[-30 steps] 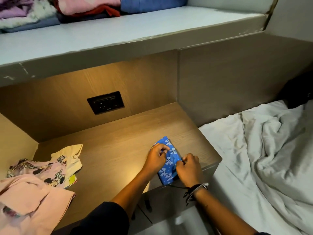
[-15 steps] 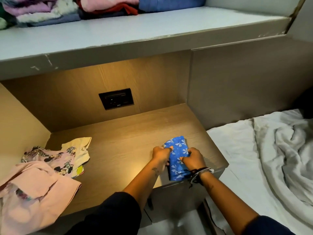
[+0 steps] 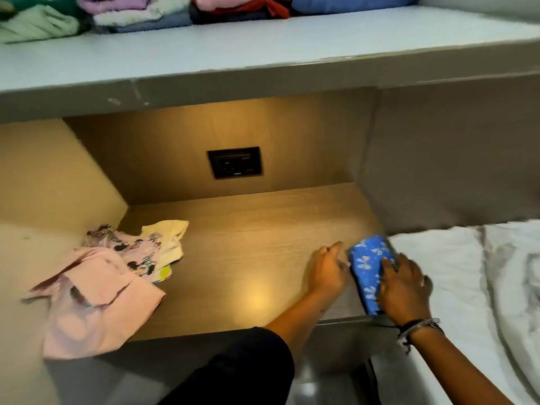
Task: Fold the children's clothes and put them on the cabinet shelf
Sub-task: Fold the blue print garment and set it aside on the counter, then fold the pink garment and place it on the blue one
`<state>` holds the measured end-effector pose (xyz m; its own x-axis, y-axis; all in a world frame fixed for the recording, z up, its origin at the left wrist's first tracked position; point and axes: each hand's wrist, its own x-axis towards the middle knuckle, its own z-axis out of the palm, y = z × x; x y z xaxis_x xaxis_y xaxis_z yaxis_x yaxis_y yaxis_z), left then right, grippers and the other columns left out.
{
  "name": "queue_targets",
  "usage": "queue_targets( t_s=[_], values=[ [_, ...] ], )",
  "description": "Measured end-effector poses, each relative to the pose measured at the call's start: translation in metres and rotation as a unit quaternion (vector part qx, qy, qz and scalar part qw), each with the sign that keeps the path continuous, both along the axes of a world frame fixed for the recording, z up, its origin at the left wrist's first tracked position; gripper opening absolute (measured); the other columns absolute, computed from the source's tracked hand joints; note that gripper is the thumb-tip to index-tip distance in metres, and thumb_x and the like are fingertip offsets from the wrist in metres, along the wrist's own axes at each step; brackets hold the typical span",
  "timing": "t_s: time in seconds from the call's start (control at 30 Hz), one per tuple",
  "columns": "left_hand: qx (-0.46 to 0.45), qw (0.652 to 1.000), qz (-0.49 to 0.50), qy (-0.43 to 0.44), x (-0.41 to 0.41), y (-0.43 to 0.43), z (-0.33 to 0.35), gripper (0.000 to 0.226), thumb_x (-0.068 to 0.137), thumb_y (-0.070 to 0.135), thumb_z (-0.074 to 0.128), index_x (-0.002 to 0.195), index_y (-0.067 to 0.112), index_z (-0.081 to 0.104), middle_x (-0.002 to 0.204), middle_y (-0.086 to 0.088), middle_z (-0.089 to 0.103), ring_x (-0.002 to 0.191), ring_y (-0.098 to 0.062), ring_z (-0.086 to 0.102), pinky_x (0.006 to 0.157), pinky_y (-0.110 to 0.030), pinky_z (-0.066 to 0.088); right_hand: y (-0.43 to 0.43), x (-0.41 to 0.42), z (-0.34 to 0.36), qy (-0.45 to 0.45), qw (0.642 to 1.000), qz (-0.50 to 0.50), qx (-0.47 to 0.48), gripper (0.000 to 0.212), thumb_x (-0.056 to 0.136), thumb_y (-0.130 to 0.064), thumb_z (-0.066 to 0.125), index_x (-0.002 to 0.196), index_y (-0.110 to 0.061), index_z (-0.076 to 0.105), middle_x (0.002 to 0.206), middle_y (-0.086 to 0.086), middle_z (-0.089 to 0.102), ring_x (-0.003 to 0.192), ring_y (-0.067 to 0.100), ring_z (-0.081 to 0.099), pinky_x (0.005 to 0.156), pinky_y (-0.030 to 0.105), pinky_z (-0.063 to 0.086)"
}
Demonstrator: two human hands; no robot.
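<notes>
A small folded blue garment with white butterfly print (image 3: pixel 367 266) lies at the right front corner of the wooden cabinet top (image 3: pixel 248 226). My right hand (image 3: pixel 404 289) grips its near right end. My left hand (image 3: pixel 324 271) rests on the wood just left of the garment, fingers loosely curled, holding nothing. Above runs the pale grey cabinet shelf (image 3: pixel 263 51), with folded clothes along its back: a green piece (image 3: pixel 38 24), a lilac and white stack (image 3: pixel 137 10), a pink and red stack (image 3: pixel 242 7) and a blue piece (image 3: pixel 336 2).
Unfolded clothes lie at the left of the cabinet top: a pink garment (image 3: pixel 96 305), a cartoon-print top (image 3: pixel 131 254) and a cream piece (image 3: pixel 168 238). A black wall socket (image 3: pixel 235 162) sits in the back panel. A bed with rumpled white sheets (image 3: pixel 473 273) lies to the right.
The blue garment has slid right to the cabinet top's corner with my right hand on it. My left hand has let go of it. The view has tilted up and left.
</notes>
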<state>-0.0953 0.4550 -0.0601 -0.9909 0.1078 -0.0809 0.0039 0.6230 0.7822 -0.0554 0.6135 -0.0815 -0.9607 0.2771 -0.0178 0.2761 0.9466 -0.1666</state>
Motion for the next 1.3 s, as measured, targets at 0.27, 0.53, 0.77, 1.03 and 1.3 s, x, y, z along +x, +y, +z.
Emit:
queue_targets(
  t_s=[0.27, 0.53, 0.77, 1.03, 1.3],
  values=[
    [-0.177, 0.959, 0.127, 0.183, 0.020, -0.258, 0.039, 0.044, 0.088, 0.008, 0.052, 0.129, 0.021, 0.057, 0.123, -0.004, 0.058, 0.108, -0.020, 0.054, 0.090, -0.033, 0.050, -0.158, -0.031, 0.052, 0.133, 0.966, 0.219, -0.025, 0.038, 0.077, -0.026, 0.067, 0.113, -0.018, 0.058, 0.134, 0.019, 0.050, 0.123, 0.038, 0.041, 0.099, 0.057, 0.038],
    [-0.550, 0.801, 0.236, 0.030, 0.027, -0.476, 0.087, 0.052, 0.080, 0.039, 0.069, 0.126, 0.018, 0.054, 0.130, -0.009, 0.055, 0.118, -0.025, 0.050, 0.097, -0.036, 0.040, -0.450, -0.046, 0.057, -0.090, 0.895, 0.302, -0.316, 0.066, 0.077, -0.065, 0.059, 0.122, -0.017, 0.056, 0.123, 0.009, 0.060, 0.108, 0.028, 0.056, 0.088, 0.042, 0.051],
    [-0.499, 0.836, 0.214, 0.079, 0.026, -0.489, 0.093, 0.025, 0.090, 0.022, 0.061, 0.112, 0.011, 0.061, 0.115, -0.007, 0.066, 0.105, -0.022, 0.060, 0.087, -0.030, 0.045, -0.530, -0.065, 0.041, -0.092, 0.901, 0.174, -0.386, 0.023, 0.081, -0.039, 0.066, 0.073, -0.018, 0.063, 0.081, 0.008, 0.065, 0.078, 0.029, 0.059, 0.072, 0.038, 0.050],
    [-0.056, 0.968, 0.179, 0.166, 0.032, -0.467, 0.155, 0.007, 0.097, 0.020, 0.049, 0.093, 0.025, 0.050, 0.088, 0.005, 0.059, 0.078, -0.010, 0.055, 0.064, -0.023, 0.044, -0.406, -0.073, 0.109, 0.104, 0.747, 0.152, -0.639, 0.021, 0.090, -0.003, 0.053, 0.075, -0.017, 0.050, 0.065, -0.001, 0.048, 0.054, 0.008, 0.044, 0.047, 0.017, 0.040],
    [0.023, 0.981, 0.064, 0.184, 0.025, -0.400, 0.211, 0.013, 0.084, 0.027, 0.074, 0.083, 0.017, 0.066, 0.078, -0.006, 0.069, 0.066, -0.007, 0.058, 0.060, -0.020, 0.049, -0.243, -0.071, 0.184, 0.118, 0.818, 0.310, -0.470, 0.033, 0.069, -0.026, 0.084, 0.092, -0.026, 0.060, 0.083, 0.000, 0.061, 0.069, 0.008, 0.054, 0.063, 0.022, 0.046]
  ],
)
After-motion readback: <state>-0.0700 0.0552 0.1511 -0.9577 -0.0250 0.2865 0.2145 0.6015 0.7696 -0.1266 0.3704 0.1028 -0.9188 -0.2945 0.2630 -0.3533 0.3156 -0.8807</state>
